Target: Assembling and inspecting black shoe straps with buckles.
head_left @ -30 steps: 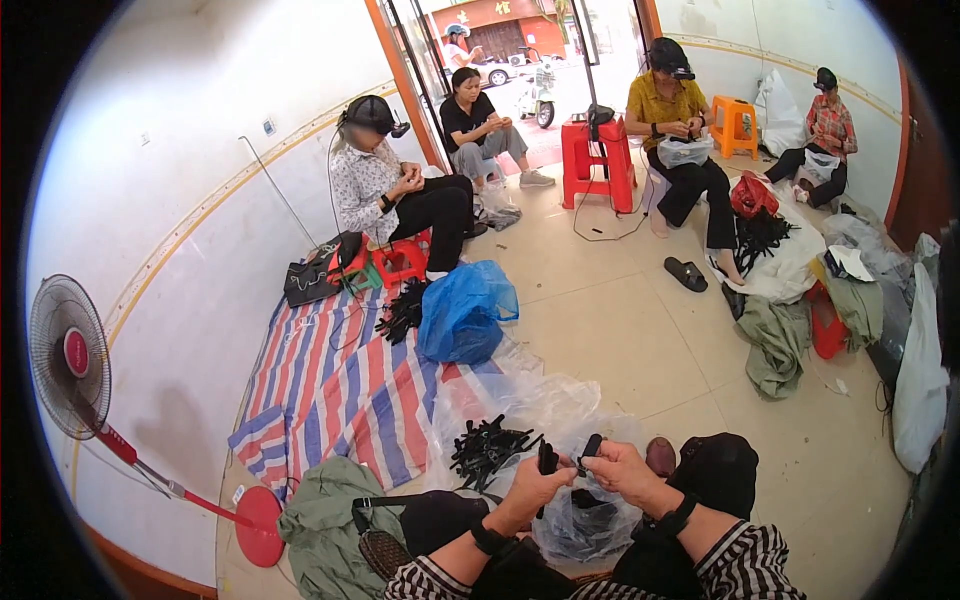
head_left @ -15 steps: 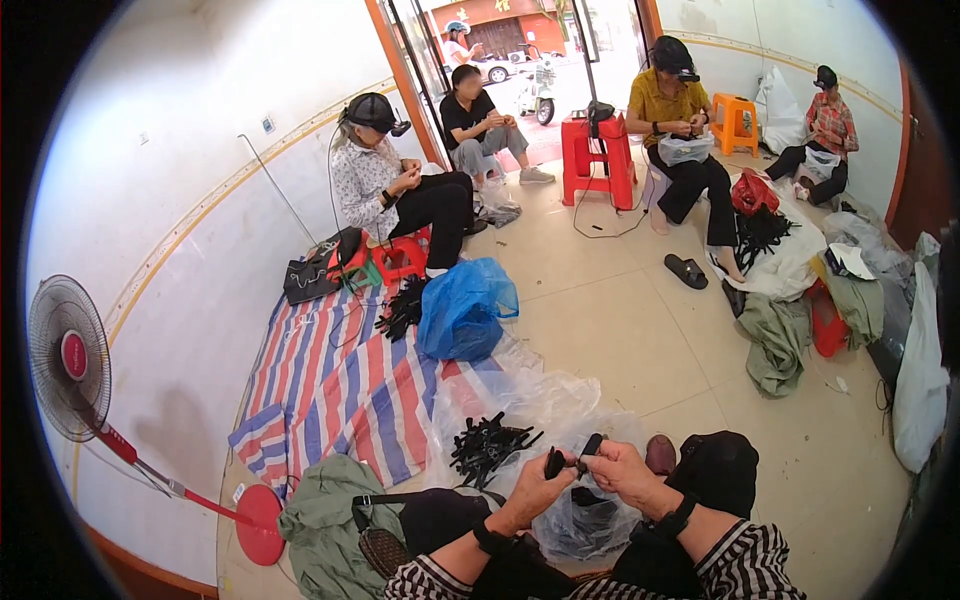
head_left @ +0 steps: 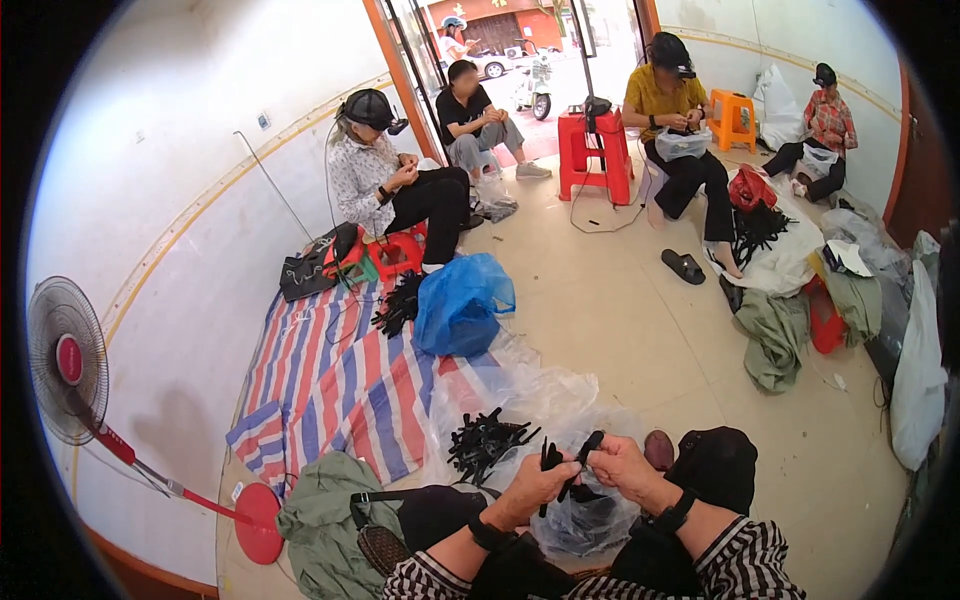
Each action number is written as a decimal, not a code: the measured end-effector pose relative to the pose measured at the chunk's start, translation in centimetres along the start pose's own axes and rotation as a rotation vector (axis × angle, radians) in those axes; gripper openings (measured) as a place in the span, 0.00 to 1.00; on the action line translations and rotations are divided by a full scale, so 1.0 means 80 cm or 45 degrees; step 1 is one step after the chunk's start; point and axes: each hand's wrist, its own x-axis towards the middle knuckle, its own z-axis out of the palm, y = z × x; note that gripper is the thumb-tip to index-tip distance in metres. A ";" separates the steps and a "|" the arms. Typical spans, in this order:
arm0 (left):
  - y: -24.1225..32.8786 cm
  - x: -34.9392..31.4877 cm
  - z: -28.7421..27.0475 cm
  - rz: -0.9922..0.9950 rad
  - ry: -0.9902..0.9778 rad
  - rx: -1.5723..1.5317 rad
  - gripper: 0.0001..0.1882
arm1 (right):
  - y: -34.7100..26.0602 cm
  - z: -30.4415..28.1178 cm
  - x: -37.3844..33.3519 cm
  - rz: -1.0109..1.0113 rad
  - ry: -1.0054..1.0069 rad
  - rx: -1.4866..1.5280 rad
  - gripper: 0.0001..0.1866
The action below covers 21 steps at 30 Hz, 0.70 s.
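Note:
My left hand is closed around black, strap-like strips, one of which sticks up above its fingers. Close beside it, my right hand pinches a slim black strip that slants down to the left hand's fingertips. The exact kind of strip is too small to make out. Below both hands, a clear plastic bag lies between my legs with dark pieces inside. A heap of similar black strips rests on clear plastic sheeting just beyond my left hand.
A striped tarp covers the floor at left, with a blue bag on it. A red-based fan stands by the wall. Several people sit farther off, some handling small things. Red stool and slipper are ahead.
The black strip between my hands now slants lower toward my left fingers, and the strips in my left hand stand more upright. My hands stay close together.

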 end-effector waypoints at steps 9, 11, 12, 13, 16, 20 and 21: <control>0.007 -0.004 0.008 0.075 -0.008 -0.101 0.11 | 0.000 -0.004 0.003 0.028 -0.041 0.050 0.05; 0.005 -0.002 0.006 0.039 0.014 -0.111 0.11 | 0.001 -0.003 0.005 0.028 -0.045 0.075 0.04; 0.004 -0.002 0.005 0.043 0.019 -0.100 0.11 | 0.001 -0.003 0.006 0.035 -0.037 0.098 0.04; 0.003 -0.002 0.004 0.049 0.023 -0.088 0.11 | 0.001 -0.002 0.007 0.040 -0.030 0.120 0.04; -0.005 -0.001 0.002 0.072 0.015 0.006 0.08 | 0.000 0.001 0.004 0.040 0.039 0.114 0.05; -0.002 -0.012 0.014 0.097 0.040 -0.009 0.08 | 0.004 0.004 -0.004 0.009 0.134 0.123 0.07; -0.001 -0.014 0.016 0.060 0.061 -0.002 0.08 | 0.004 0.005 -0.006 -0.024 0.141 0.119 0.07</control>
